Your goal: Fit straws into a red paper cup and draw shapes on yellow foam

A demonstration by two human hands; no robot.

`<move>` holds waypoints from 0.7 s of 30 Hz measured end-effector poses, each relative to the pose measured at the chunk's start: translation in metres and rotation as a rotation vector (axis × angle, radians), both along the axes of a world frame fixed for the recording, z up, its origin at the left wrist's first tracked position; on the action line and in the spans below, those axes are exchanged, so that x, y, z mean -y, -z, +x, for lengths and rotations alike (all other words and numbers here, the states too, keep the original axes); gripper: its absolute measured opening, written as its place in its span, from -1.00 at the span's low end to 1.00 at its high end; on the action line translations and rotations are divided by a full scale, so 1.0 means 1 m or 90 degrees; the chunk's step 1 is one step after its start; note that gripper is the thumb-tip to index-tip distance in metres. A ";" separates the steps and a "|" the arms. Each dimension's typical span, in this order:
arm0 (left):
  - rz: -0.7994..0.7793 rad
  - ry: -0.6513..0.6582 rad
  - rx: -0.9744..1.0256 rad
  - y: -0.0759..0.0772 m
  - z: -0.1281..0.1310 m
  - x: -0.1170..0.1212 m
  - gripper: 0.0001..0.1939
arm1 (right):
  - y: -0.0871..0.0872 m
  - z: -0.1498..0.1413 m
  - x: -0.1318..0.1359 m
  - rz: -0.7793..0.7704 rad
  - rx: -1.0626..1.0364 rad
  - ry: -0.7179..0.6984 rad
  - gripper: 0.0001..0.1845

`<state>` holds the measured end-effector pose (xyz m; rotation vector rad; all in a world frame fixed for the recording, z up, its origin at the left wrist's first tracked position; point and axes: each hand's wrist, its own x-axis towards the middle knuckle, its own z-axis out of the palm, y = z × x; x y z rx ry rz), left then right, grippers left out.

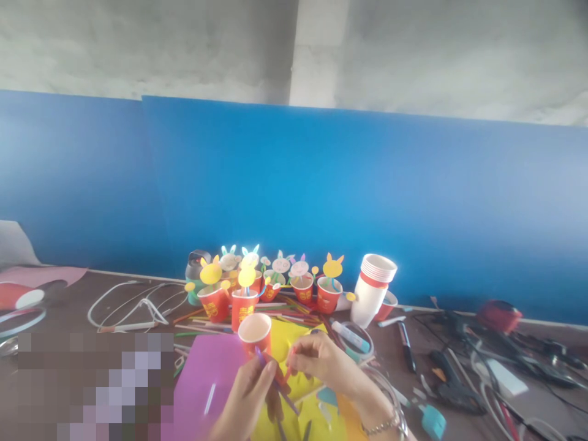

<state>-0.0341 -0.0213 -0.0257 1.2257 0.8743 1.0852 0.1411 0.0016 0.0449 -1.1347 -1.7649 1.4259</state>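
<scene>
My left hand (pixel 248 392) pinches a thin purple stick (pixel 285 398), which slants down to the right past the fingertips. Close beside it, my right hand (pixel 328 364) has its thumb and fingers closed on a small red strip (pixel 288 372). Whether the strip touches the stick, I cannot tell. Just beyond my left fingertips stands a red paper cup (pixel 255 334) with a white inside. Yellow paper (pixel 287 337) and a purple sheet (pixel 206 373) lie under and beside my hands.
Several red cups (pixel 329 297) with paper animal heads line the back. A stack of white cups (pixel 367 300) leans to their right. Further right are a marker (pixel 407 347), a glue gun (pixel 452 383) and tangled cables. A white cable (pixel 142 309) lies left; a pixelated patch hides the lower left.
</scene>
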 end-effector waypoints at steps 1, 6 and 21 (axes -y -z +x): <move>-0.001 0.013 -0.004 0.000 0.000 0.001 -0.39 | -0.001 0.000 0.001 -0.012 0.003 -0.011 -0.58; 0.018 0.062 -0.032 -0.005 -0.001 0.005 -0.37 | 0.001 0.002 0.002 -0.090 -0.022 -0.097 -0.48; 0.056 0.148 -0.073 -0.013 -0.006 0.008 -0.44 | 0.001 0.010 0.001 -0.068 -0.064 -0.096 -0.51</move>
